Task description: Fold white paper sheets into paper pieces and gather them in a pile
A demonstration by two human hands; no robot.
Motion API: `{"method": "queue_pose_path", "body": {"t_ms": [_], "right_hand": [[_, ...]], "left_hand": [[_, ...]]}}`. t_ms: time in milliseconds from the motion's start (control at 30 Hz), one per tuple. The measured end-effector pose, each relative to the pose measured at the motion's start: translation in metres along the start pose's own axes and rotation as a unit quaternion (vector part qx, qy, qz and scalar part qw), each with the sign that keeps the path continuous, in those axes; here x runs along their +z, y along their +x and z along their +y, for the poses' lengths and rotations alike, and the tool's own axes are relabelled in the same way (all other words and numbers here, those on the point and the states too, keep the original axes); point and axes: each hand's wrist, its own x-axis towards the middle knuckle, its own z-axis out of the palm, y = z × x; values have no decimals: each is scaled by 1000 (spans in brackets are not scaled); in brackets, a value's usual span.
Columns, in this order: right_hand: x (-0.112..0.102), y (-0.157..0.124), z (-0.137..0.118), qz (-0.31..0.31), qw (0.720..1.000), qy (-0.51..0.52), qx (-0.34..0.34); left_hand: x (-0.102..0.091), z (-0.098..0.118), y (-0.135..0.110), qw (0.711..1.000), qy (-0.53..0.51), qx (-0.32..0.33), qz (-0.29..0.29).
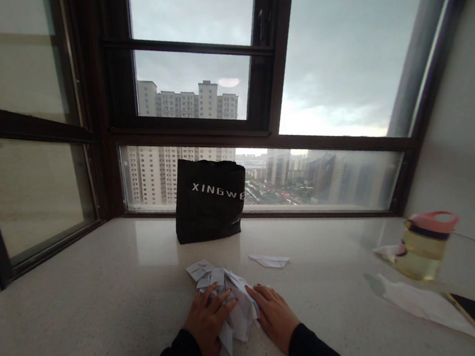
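paper pile: heap of folded white paper (242, 306), lower centre of frame, lying on the pale speckled surface (108, 313). it sits between the two hands, under one and against the other.

left hand (205, 321): palm down, lower centre, fingers spread and curved over the left and middle part of the heap. paper lies directly beneath the fingertips, with corners showing past them toward the upper left and below the hand.

right hand (276, 314): just right of the heap. fingers close together, slanting toward the upper left, tips touching the heap's right edge. thumb not clear; cannot tell whether any paper is pinched.

axis: heap is ragged; its long direction runs roughly from upper left to lower right, steeply. left hand crosses it; right hand meets it from the side. by contact the left hand is nearer, covering more of the paper.

second piece: one loose folded slip (269, 260) lies apart, above the right fingertips in frame, long axis nearly level, dipping slightly to the right. right hand is the nearer one, not touching it.

surroundings: black bag (209, 208) upright beyond the heap, centre of frame; bottle (423, 252) with pink lid, right side, well apart from both hands.
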Motion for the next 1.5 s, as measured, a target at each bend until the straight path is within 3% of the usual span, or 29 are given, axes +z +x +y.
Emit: {"method": "queue_pose_path", "body": {"t_ms": [900, 1500], "right_hand": [[0, 0, 1, 5, 1000, 0, -6], [-1, 0, 0, 6, 1000, 2, -5]], "left_hand": [[5, -3, 0, 999, 24, 17, 21], [-1, 0, 0, 1000, -1, -3, -3]]}}
